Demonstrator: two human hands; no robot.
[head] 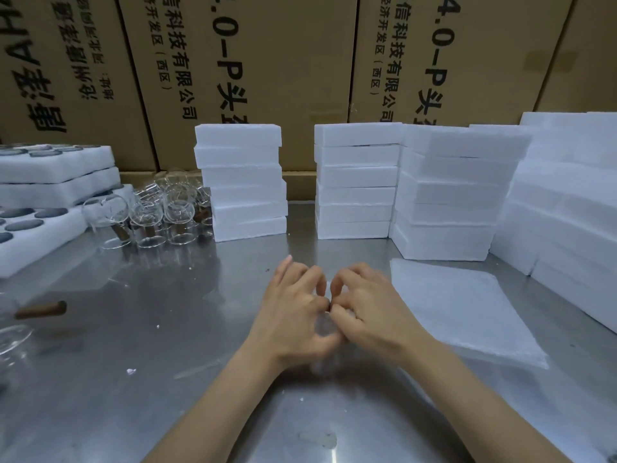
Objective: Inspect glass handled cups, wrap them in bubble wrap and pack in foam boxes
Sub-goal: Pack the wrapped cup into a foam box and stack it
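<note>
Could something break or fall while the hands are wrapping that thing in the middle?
Maybe. Both hands, left hand and right hand, hold a small clear bundle just above the hard metal table; a slip could knock it. The bare glass cups crowd together and might clink. One cup sits at the left edge of view, easy to bump.

cardboard cartons [287,61] printed "4.0-P头", "科技有限公司"

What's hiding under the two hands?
A little see-through bundle peeks out between the left hand and right hand, above the metal table. Most of it is covered, so what it holds can't be seen.
</note>
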